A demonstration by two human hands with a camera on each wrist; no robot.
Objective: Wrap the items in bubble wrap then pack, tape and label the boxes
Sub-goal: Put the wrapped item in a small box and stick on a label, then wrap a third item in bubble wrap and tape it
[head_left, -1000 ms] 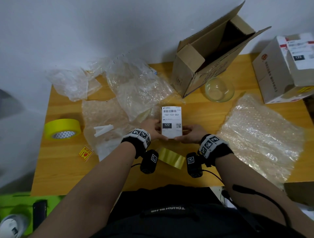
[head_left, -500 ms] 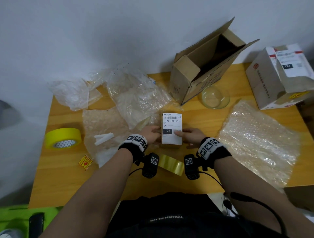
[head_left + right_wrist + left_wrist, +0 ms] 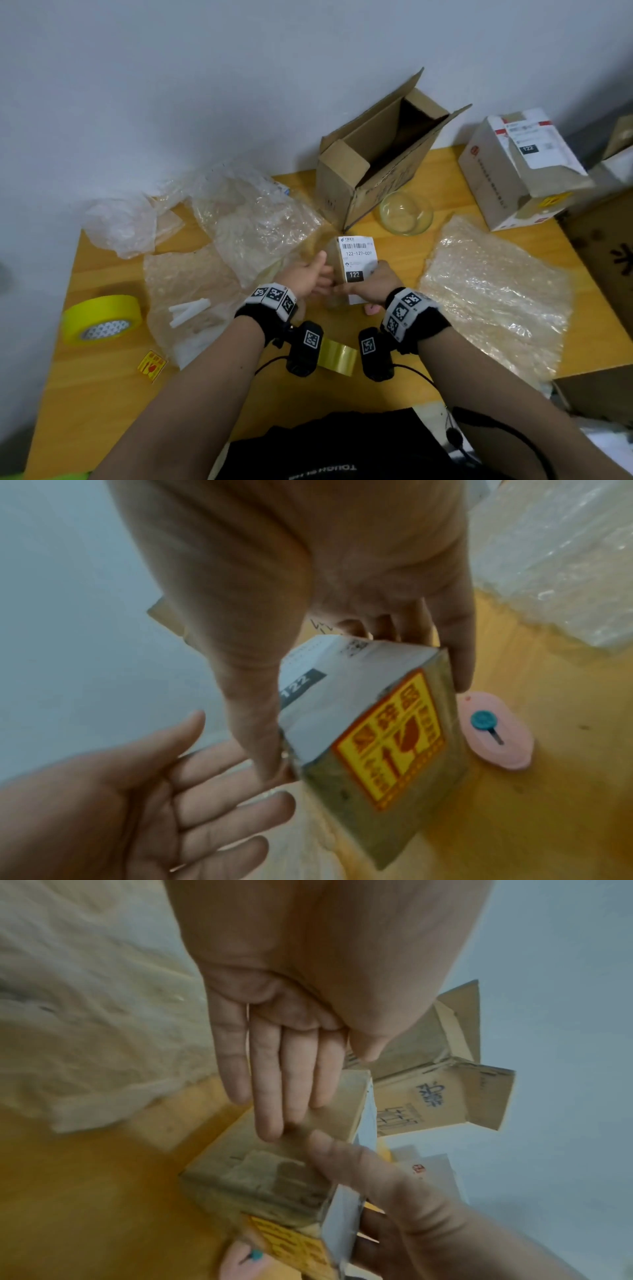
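On the tabletop [image 3: 102,394], from left to right: yellow tape roll [image 3: 102,317], loose bubble wrap [image 3: 253,222], the person's hands, an open cardboard box [image 3: 376,164], an unwrapped glass bowl [image 3: 406,212], a bubble-wrap sheet [image 3: 493,294] and a labelled box [image 3: 520,171]. The left hand [image 3: 308,277] lies flat, fingers [image 3: 270,1074] straight and together, against the small box [image 3: 352,267]. The right hand [image 3: 371,287] grips this box, tilted off the tabletop, thumb over its shipping label [image 3: 329,685]; a fragile sticker [image 3: 390,739] marks one end. This box appears finished; the bowl remains to be wrapped and packed.

Small box [image 3: 346,270] shipping label [image 3: 357,257]: "122-122-007", "122"; white box [image 3: 503,181] label: "122"; black garment: "TOUGH"
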